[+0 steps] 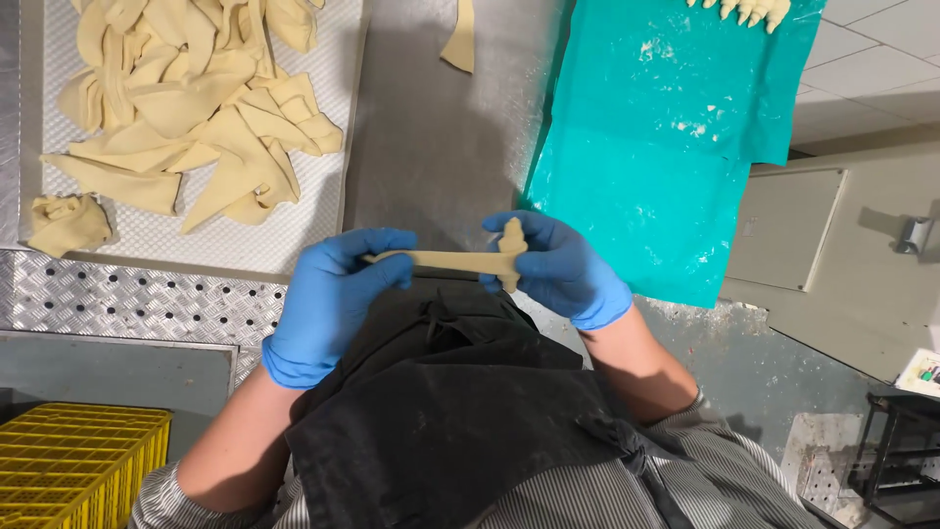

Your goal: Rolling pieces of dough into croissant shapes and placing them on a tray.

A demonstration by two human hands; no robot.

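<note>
— Closest to the lens, a black apron [460,411] is seen over a striped shirt, and just above it a strip of dough [446,260] is held level between two blue-gloved hands.

— How is it gripped?

— One end is pinched by the left hand [328,299], thumb against fingers. The other end, wider and notched, is clasped by the right hand [558,269]. Both hands are closed on the dough, which is kept off the bench [441,137], over its near edge.

— And how is it judged to handle?

— Soft, light and easily stretched or torn, it seems; it is best taken by the ends with the fingertips, as is done now, since the thin middle would likely sag.

— What else is shown?

— Cut dough triangles [196,108] are heaped on a tray [294,235] to the left; a teal sheet [646,167], dusted with flour, is draped to the right. A yellow crate [78,460] is set low on the left.
</note>
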